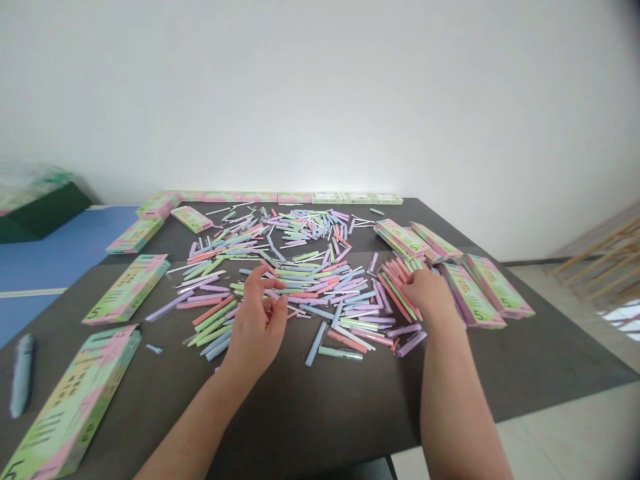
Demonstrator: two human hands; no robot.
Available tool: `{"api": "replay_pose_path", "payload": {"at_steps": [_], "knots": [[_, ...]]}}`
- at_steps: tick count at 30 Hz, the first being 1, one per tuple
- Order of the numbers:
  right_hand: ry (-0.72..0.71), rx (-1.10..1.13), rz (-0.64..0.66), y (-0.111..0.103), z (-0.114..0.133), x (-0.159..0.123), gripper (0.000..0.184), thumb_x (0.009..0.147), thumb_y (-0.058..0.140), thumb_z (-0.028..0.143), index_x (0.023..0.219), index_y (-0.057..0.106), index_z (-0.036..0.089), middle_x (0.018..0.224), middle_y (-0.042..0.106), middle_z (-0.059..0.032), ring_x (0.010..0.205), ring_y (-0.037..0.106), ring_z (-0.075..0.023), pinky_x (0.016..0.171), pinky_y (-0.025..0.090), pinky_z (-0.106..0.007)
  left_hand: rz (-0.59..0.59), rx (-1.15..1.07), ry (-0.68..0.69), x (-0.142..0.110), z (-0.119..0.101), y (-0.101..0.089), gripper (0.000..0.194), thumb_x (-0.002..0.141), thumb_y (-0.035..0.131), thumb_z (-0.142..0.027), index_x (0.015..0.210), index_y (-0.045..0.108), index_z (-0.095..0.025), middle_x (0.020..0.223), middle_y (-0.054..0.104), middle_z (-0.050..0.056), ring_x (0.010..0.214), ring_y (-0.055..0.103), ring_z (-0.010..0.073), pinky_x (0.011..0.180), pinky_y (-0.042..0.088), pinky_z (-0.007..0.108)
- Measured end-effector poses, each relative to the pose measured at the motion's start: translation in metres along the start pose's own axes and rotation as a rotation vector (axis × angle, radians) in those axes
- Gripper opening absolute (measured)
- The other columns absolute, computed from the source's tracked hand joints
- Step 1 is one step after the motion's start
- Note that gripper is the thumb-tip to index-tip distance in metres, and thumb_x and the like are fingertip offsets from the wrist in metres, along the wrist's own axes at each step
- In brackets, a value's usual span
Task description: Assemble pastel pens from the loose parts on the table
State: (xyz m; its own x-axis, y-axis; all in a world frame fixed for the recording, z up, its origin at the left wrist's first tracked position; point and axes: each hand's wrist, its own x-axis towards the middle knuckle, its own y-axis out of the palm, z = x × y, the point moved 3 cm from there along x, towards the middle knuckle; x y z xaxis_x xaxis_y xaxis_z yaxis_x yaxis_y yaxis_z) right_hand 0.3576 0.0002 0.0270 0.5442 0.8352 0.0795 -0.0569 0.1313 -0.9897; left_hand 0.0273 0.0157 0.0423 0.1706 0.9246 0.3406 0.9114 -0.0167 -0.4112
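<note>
Nearest the onlooker, both bare forearms reach out over the dark grey tabletop (300, 417). The left hand (257, 327) hangs above the near edge of a loose heap of pastel pen barrels (310, 287), its curled fingers (257, 283) slightly apart; whether they pinch anything is hard to tell. The right hand (425, 293) lies on a bunch of pink barrels (397, 293), its fingers close together, though a clamped grip cannot be made out.

The barrels lie criss-crossed in pink, lilac, mint and pale blue, spread across the table's middle. Around them stand green-and-pink cardboard pen boxes: one at the near left corner (70, 407), another just beyond it (126, 290), a cluster just past the right hand (473, 293), and a row along the far edge (290, 197). A blue-grey pen (23, 377) lies near the left edge. Open tabletop remains in front of the heap. Beyond the table are a blue floor mat (50, 267) and a wooden railing (600, 260).
</note>
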Motion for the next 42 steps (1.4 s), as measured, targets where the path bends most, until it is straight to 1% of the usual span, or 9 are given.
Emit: {"api": "replay_pose_path", "payload": {"at_steps": [4,6,9,14,21,27,35,40,42], "knots": [[-0.022,0.057,-0.073,-0.007,0.01,-0.001,0.029,0.083,0.048,0.025,0.094,0.071,0.01,0.093,0.072,-0.0184,0.087,0.067,-0.027,0.072,0.044,-0.031,-0.031,-0.004,-0.001,0.004,0.011,-0.003,0.05,0.087,0.052,-0.024,0.132,0.03,-0.023,0.106,0.058,0.005,0.051,0.052,0.0057,0.05,0.046,0.021],[-0.138,0.167,-0.07,-0.009,0.022,-0.004,0.024,0.081,0.05,0.022,0.09,0.072,0.015,0.091,0.073,-0.0125,0.085,0.067,-0.024,0.072,0.044,-0.029,-0.047,0.0,-0.012,0.004,0.017,-0.003,0.048,0.087,0.051,-0.025,0.131,0.031,-0.022,0.106,0.058,0.005,0.049,0.05,0.0054,0.049,0.045,0.021],[-0.35,0.312,0.036,-0.005,0.046,-0.013,0.023,0.078,0.052,0.016,0.086,0.073,0.019,0.085,0.074,-0.0057,0.078,0.066,-0.0202,0.07,0.045,-0.027,-0.046,0.031,-0.037,0.004,0.024,-0.001,0.047,0.087,0.05,-0.025,0.13,0.032,-0.021,0.105,0.058,0.005,0.049,0.051,0.0058,0.049,0.045,0.021],[-0.536,0.38,0.108,0.011,0.074,-0.024,0.027,0.076,0.052,0.008,0.086,0.075,0.019,0.091,0.075,-0.0057,0.083,0.067,-0.0202,0.079,0.047,-0.029,-0.032,0.112,-0.027,0.003,0.031,0.001,0.045,0.087,0.049,-0.023,0.13,0.033,-0.02,0.103,0.06,0.005,0.049,0.052,0.0069,0.049,0.044,0.022],[-0.732,0.334,0.175,0.028,0.092,-0.033,0.022,0.078,0.054,0.009,0.083,0.074,0.017,0.089,0.073,-0.0067,0.085,0.064,-0.0208,0.081,0.045,-0.029,0.002,0.253,0.069,-0.002,0.035,0.004,0.043,0.085,0.047,-0.014,0.127,0.036,-0.019,0.104,0.06,0.006,0.058,0.056,0.0102,0.057,0.045,0.024],[-0.751,0.266,0.201,0.035,0.096,-0.037,0.013,0.079,0.062,0.02,0.087,0.072,0.017,0.087,0.071,-0.0075,0.087,0.06,-0.022,0.081,0.041,-0.031,0.046,0.32,0.106,-0.004,0.033,0.007,0.044,0.086,0.044,-0.011,0.128,0.036,-0.017,0.105,0.061,0.007,0.066,0.059,0.0131,0.07,0.049,0.03],[-0.766,0.186,0.121,0.033,0.104,-0.043,0.009,0.081,0.06,0.013,0.085,0.068,0.015,0.091,0.069,-0.0111,0.09,0.057,-0.024,0.083,0.041,-0.035,0.08,0.331,0.118,-0.007,0.031,0.01,0.043,0.085,0.044,-0.01,0.128,0.038,-0.016,0.11,0.061,0.011,0.08,0.063,0.0178,0.079,0.05,0.034],[-0.75,0.623,0.099,0.021,0.104,-0.043,0.016,0.088,0.056,0.02,0.1,0.066,0.019,0.106,0.069,-0.0083,0.103,0.057,-0.0222,0.092,0.04,-0.037,0.094,0.322,0.131,-0.009,0.032,0.012,0.043,0.085,0.044,-0.009,0.127,0.038,-0.017,0.108,0.061,0.009,0.081,0.063,0.0181,0.076,0.05,0.032],[-0.679,0.886,0.186,0.019,0.105,-0.045,0.017,0.089,0.055,0.026,0.101,0.065,0.02,0.103,0.069,-0.0064,0.099,0.06,-0.0203,0.089,0.043,-0.035,0.109,0.309,0.136,-0.009,0.031,0.013,0.042,0.086,0.044,-0.011,0.126,0.039,-0.017,0.108,0.061,0.009,0.08,0.062,0.0179,0.074,0.049,0.032]]}}
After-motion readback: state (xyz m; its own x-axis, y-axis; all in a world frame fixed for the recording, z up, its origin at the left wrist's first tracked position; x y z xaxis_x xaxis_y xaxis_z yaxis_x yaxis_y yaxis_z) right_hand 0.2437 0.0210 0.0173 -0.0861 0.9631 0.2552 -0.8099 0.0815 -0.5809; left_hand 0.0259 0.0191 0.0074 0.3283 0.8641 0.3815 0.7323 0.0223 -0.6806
